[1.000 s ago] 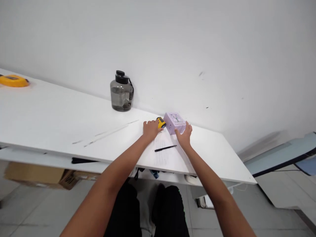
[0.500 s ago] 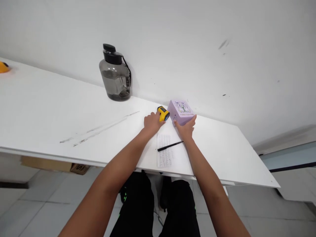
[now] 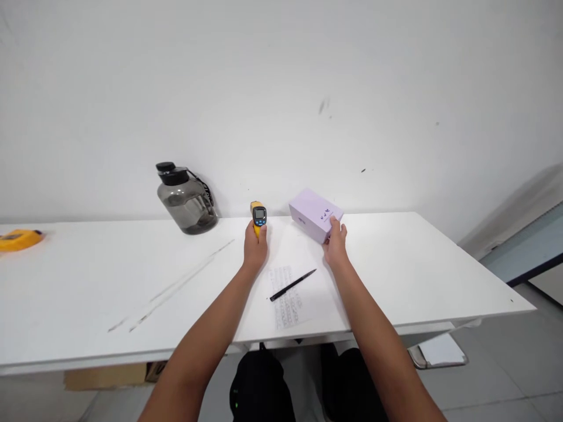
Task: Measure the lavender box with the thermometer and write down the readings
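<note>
My left hand [image 3: 255,246] is wrapped round a yellow and black infrared thermometer [image 3: 258,215], held upright with its small screen and blue buttons facing me. To the right, my right hand [image 3: 336,242] grips the near right end of a lilac box [image 3: 314,212], thumb on its top face. The box is tilted, and small purple marks show on it. Below and between my hands, a black pen [image 3: 292,285] lies across a sheet of paper [image 3: 287,313] covered in handwriting.
A grey see-through jug [image 3: 187,205] with a black lid stands by the wall at the left. Farther left on the white table [image 3: 387,281] lies a yellow-orange tool [image 3: 21,240]. Below the table are a cardboard box [image 3: 105,377] and, at the right, a white item in a metal frame [image 3: 442,350].
The thermometer has turned upright, its screen now toward me. The lilac box has been turned over, so its printed tree face no longer shows. My head view has tilted up.
</note>
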Tool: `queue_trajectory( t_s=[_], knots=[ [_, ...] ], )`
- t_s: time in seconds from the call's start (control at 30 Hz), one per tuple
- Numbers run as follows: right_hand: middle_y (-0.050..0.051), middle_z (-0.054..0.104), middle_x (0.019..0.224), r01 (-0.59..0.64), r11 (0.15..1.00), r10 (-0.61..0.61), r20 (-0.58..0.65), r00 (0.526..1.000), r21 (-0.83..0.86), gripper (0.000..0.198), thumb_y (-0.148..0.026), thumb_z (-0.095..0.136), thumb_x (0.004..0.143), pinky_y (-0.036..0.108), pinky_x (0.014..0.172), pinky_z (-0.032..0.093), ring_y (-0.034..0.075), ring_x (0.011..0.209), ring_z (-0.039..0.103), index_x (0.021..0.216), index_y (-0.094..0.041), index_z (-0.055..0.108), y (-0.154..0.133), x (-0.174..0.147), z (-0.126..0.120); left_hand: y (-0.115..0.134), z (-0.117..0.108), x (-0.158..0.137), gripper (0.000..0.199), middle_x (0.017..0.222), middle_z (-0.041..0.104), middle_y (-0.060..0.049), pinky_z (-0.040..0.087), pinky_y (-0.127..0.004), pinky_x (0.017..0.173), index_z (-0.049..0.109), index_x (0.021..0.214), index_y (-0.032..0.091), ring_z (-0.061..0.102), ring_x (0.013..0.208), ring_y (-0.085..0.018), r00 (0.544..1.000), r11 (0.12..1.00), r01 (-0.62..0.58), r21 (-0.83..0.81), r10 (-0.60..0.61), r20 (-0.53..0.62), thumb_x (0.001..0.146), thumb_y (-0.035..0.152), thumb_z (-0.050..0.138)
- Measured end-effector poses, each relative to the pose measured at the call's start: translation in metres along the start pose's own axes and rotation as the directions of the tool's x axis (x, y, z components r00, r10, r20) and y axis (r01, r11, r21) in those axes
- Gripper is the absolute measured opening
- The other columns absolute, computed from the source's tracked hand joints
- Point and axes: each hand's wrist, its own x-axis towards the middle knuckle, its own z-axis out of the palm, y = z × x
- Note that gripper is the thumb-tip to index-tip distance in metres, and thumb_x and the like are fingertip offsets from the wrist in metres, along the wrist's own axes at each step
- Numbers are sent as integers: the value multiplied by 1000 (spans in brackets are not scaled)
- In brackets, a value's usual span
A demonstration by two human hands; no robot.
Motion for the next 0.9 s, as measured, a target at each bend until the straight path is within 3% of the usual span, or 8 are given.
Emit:
queue_trajectory(
  t_s=[0.13,0.23,0.33,0.43,0.5,0.63,0.73,0.9],
  knots=[
    [10,67,111,-193,947,143,203,969,255,72,-76,48,80,48,82,60,27,103,68,137,-31,42,-8,-6,1,11,6,-12,36,111,64,-8,48,-33,90,54,115,22,62,104,-21,999,977,-26,-213,17,-47,100,53,41],
    [11,65,105,-305,880,220,259,941,364,71,-77,50,79,50,84,58,28,102,68,132,-30,44,-13,-15,5,28,7,-21,35,107,66,-5,51,-28,81,57,111,24,64,99,-18,998,884,5,-467,-32,-48,94,55,54],
    [14,64,106,-340,862,223,321,920,376,73,-80,52,76,56,84,57,32,104,67,127,-28,46,-14,-22,10,44,3,-25,38,94,67,-3,54,-27,75,61,103,20,66,81,-14,969,687,242,-685,-142,201,85,53,70],
    [14,64,105,-385,852,254,363,896,354,75,-82,56,73,57,83,57,33,104,67,125,-27,46,-12,-25,11,51,-3,-26,35,84,65,-1,57,-29,82,64,101,15,64,71,-11,827,437,548,-713,-155,541,78,35,81],
    [13,64,104,-401,845,271,363,891,353,75,-80,58,74,55,82,57,31,101,68,126,-28,45,-12,-26,11,52,-6,-26,30,79,64,1,59,-31,85,65,104,15,63,68,-9,762,313,642,-700,-158,628,80,26,79],
    [10,66,99,-355,865,219,370,903,355,72,-74,62,76,50,82,59,27,92,69,128,-28,45,-9,-30,14,49,-5,-23,24,77,64,1,60,-31,79,66,107,17,64,67,-10,759,201,651,-732,-175,627,87,30,71],
    [6,66,98,-266,908,148,347,926,323,69,-71,66,74,44,83,59,23,86,68,126,-29,47,-3,-33,17,47,-2,-22,22,77,65,1,59,-27,76,66,106,18,64,66,-9,787,198,613,-765,-231,572,88,30,70],
    [-1,65,113,-63,963,2,224,975,264,69,-58,77,72,35,84,58,15,88,66,126,-35,42,8,-37,22,44,0,-20,24,76,65,2,58,-25,70,67,107,18,64,65,-9,773,167,630,-759,-232,590,86,29,72]
  ],
)
